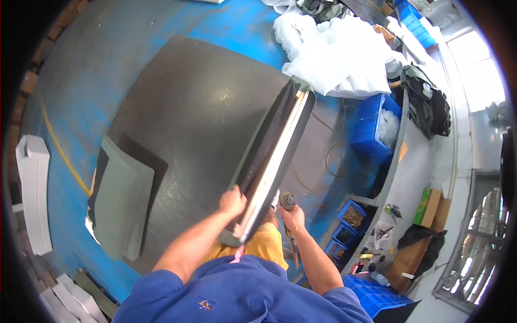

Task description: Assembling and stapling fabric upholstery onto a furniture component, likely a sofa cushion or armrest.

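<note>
A long, narrow upholstered frame [264, 167] runs from my lap toward the far right, tilted on its side. Dark grey-green fabric covers its outside, and a pale wooden rail [278, 153] shows along its open face. My left hand [232, 202] is closed on its left edge near the close end. In my right hand [292, 217], right beside the frame, is a hand tool with a round end that looks like a staple gun [288, 201]. A hose seems to hang below that hand. The tool's nose is partly hidden by the frame.
A dark board [199, 102] covers the floor ahead, with a grey-green padded panel [126, 196] at left. White padding [334, 54] is heaped at far right. A blue crate [371, 126], small parts bins [353, 215] and a cluttered bench [390, 226] line the right. Hoses loop on the floor.
</note>
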Tool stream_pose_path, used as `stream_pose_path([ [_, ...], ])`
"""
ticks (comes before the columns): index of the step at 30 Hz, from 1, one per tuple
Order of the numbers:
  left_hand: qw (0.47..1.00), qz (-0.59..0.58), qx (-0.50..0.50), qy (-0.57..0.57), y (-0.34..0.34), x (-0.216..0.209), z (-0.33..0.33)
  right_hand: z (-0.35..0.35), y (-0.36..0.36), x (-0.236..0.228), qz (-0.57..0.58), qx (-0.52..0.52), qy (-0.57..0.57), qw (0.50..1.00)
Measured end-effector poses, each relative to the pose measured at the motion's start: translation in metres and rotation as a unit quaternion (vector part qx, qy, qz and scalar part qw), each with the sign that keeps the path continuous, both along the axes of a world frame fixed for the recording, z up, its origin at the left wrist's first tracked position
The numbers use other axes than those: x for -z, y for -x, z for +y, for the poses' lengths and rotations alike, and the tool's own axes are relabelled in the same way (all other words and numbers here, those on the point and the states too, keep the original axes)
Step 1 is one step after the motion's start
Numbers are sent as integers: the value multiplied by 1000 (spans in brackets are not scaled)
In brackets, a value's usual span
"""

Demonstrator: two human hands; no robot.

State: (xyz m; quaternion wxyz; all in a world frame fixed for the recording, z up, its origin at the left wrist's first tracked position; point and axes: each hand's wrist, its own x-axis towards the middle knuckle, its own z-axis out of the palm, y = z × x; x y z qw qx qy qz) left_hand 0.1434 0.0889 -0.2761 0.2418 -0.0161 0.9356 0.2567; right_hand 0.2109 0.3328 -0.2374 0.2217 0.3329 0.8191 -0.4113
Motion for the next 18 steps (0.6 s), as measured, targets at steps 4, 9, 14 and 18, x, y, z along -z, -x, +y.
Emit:
stream_pose_path([
  [4, 998, -51, 37, -13, -32, 1, 58, -5, -10, 42, 87, 104, 68, 988],
  [9, 923, -176, 338, -41, 26, -21, 28, 0, -40, 48, 47, 116, 36, 992],
  [14, 751, 346, 549, 125, 112, -12, 19, 7, -40, 3, -11, 9, 51, 999],
  [18, 624, 395, 669, 82, 145, 0, 67, 44, -61, 35, -14, -52, -6, 999],
])
